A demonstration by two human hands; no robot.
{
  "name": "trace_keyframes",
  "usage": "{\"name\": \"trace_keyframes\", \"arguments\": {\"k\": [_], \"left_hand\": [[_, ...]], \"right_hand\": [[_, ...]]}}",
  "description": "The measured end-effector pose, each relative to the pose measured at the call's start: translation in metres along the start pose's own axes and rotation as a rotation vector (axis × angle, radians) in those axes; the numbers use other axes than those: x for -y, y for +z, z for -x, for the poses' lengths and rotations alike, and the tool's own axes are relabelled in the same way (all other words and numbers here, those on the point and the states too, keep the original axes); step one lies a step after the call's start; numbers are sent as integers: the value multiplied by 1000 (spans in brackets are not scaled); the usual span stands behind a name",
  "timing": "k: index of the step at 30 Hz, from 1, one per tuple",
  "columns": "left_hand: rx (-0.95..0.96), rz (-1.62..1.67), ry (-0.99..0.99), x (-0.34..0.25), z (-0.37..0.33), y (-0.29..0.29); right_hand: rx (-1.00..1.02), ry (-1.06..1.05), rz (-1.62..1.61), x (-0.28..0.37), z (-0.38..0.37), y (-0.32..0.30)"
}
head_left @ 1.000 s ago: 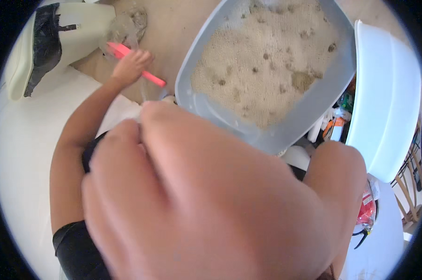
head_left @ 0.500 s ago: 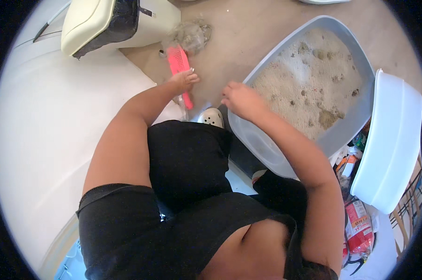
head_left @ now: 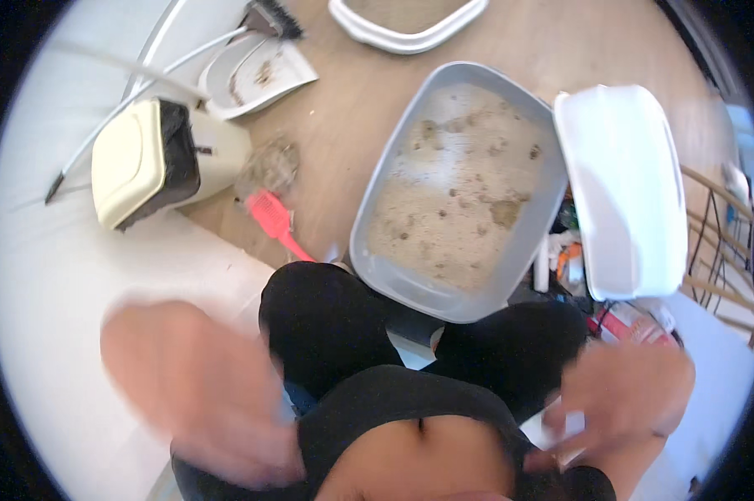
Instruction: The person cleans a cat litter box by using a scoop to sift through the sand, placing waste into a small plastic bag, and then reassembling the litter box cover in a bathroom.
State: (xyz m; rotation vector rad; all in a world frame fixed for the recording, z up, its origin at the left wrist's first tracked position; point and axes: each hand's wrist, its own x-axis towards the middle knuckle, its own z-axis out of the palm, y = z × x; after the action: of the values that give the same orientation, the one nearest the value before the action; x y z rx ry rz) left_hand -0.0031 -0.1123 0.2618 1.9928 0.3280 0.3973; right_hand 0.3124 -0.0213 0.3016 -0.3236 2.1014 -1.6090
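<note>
My left hand [head_left: 264, 451] is drawn back to the left side of my black top, smeared by motion with its fingers unclear. On the other side, my right hand [head_left: 573, 438] is bent in close to the top, also blurred. Whether either hand holds anything does not show. Beyond my knees stands a grey litter box [head_left: 367, 196] of pale litter [head_left: 431, 200] with dark clumps and damp patches. A pink slotted litter scoop [head_left: 270, 215] lies on the floor to its left, beside a clear plastic bag [head_left: 270, 167] with greyish contents.
A cream bin [head_left: 131, 159] with a black liner stands at the left, near a white dustpan [head_left: 289, 79] and a broom [head_left: 272, 21]. A white tub [head_left: 631, 192] leans at the litter box's right, by a red-and-white package [head_left: 631, 324]. Another white-rimmed tray [head_left: 410, 40] sits farther back.
Both hands have pulled back from beside the scoop and the litter box toward my body. The view has shifted, bringing the broom and dustpan into sight. The scoop remains on the floor.
</note>
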Motion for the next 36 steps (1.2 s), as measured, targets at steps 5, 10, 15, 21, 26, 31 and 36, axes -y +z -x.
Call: {"name": "trace_keyframes", "arguments": {"k": [5,10,15,21,26,31,36], "left_hand": [[326,2,302,-86,-32,-6],[332,-43,206,-115,-48,6],[271,58,229,-96,-58,16],[131,184,123,-100,-73,24],[-101,582,-207,-75,-50,52],[809,803,-1321,-62,-4,169],[840,1392,-1178,-94,5,251]], "right_hand": [[-340,4,75,77,37,48],[-379,135,46,56,56,80],[-290,317,-145,50,80,119],[-200,343,-262,22,114,127],[-124,521,-450,-31,143,122],[509,460,-867,-86,83,238],[425,522,-868,-66,80,243]]}}
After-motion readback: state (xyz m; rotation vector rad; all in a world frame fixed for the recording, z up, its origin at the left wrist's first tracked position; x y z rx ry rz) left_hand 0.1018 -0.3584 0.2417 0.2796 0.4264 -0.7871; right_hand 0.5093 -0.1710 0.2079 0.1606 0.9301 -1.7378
